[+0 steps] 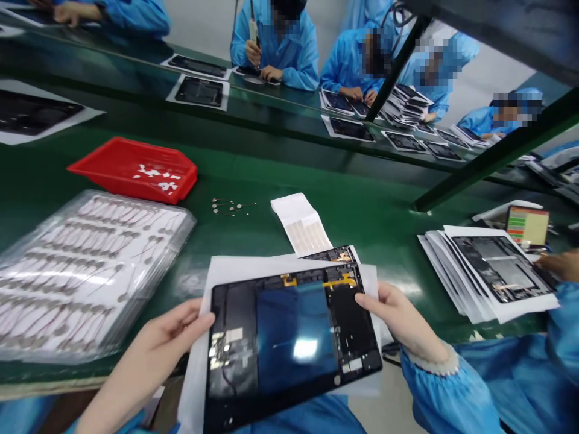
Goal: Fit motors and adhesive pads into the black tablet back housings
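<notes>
Both hands hold up a black tablet frame with a shiny blue middle and a yellow ribbon near its top edge. The frame lies right in front of the person, between the hands, and its long side runs from left to right, tipped a bit up on the right. The left hand comes in low from the bottom left and grips the left edge, and the right hand comes in from the right and grips the right edge, so each hand is closed on its own end. Neither hand looks much nearer than the other. A white sheet lies under the frame. Past it on the green counter are a red tray, a clear bag of thin wire parts, and a pile of papers with another tablet frame on top
</notes>
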Tool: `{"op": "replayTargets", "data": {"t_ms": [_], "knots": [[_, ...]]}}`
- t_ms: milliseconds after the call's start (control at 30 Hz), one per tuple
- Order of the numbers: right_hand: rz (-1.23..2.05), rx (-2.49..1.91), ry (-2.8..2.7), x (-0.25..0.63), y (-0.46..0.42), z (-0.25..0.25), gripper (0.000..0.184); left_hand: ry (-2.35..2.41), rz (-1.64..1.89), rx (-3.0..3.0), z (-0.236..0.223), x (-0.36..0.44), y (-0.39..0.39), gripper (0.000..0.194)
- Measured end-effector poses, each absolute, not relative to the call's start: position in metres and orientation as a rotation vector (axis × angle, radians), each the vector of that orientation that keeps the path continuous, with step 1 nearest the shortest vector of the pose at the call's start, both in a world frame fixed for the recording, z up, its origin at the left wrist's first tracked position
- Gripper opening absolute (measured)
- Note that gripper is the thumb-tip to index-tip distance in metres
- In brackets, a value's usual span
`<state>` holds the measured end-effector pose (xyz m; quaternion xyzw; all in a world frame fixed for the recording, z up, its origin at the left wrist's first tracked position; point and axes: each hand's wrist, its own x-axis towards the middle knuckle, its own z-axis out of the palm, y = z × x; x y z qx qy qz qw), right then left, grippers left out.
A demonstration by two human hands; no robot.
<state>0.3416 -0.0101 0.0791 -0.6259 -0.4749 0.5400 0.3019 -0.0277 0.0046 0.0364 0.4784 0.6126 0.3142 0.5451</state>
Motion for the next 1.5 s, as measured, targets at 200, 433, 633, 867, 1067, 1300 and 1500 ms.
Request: {"op": "replayTargets", "data": {"t_ms": [200,433,633,867,1067,1300,1500], "knots": [[1.532,-1.609,-1.086,0.337,0.011,0.067,0.040,1.443,0.775,1.030,0.041,-0.006,0.024,0.052],[1.489,-1.560,-1.136,0.344,0.019,0.060,0.038,1.521,0.715,1.034,0.040,-0.009,0.022,0.060],[1.447,-1.580,-1.161,0.343,0.027,0.057,0.038,1.537,0.709,1.044,0.036,-0.010,0.022,0.059],[1.421,-1.618,-1.232,0.344,0.028,0.057,0.042,1.501,0.732,1.050,0.039,-0.007,0.021,0.053],[1.468,-1.717,-1.137,0.345,0.030,0.056,0.044,1.373,0.730,1.050,0.042,-0.005,0.019,0.055],[1.447,-1.722,-1.121,0.340,0.033,0.062,0.047,1.362,0.724,1.051,0.043,-0.007,0.018,0.053],[1.409,-1.691,-1.180,0.342,0.033,0.057,0.041,1.400,0.721,1.050,0.038,-0.007,0.020,0.056]]}}
